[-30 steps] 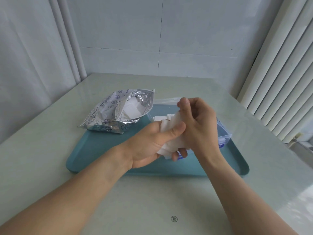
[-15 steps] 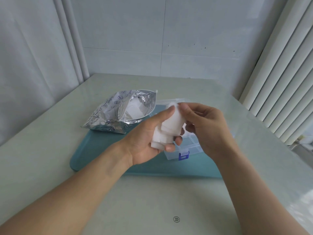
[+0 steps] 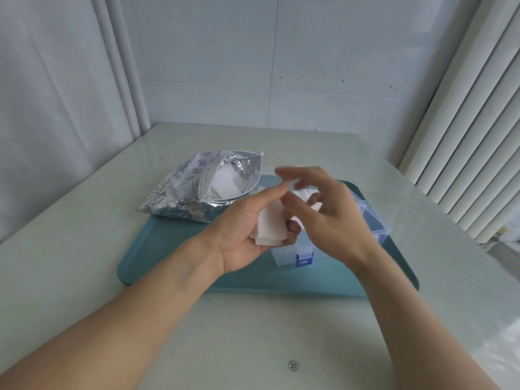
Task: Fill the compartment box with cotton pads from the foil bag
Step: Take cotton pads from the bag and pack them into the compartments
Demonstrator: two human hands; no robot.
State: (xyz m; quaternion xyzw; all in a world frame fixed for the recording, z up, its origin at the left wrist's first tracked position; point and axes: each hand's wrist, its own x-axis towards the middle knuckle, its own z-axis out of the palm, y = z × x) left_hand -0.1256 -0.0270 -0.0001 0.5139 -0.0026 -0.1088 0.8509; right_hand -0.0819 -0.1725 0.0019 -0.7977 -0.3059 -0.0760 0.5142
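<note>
My left hand (image 3: 242,229) holds a small stack of white cotton pads (image 3: 270,226) above the front left of the clear compartment box (image 3: 377,223). My right hand (image 3: 329,215) hovers beside the stack with fingers spread and blurred; some white pad shows near its fingers, but I cannot tell if it grips it. The box has a blue latch (image 3: 304,258) at its front and is largely hidden by both hands. The silver foil bag (image 3: 197,190) lies open on its side at the left, with white pads visible inside.
Box and bag rest on a teal tray (image 3: 168,254) on a pale green table (image 3: 253,333). A wall stands behind, a curtain at the left, and vertical blinds at the right.
My right hand has let go of the top of the stack and opened its fingers, moving slightly right. My left hand keeps the pads, tilted lower over the box.
</note>
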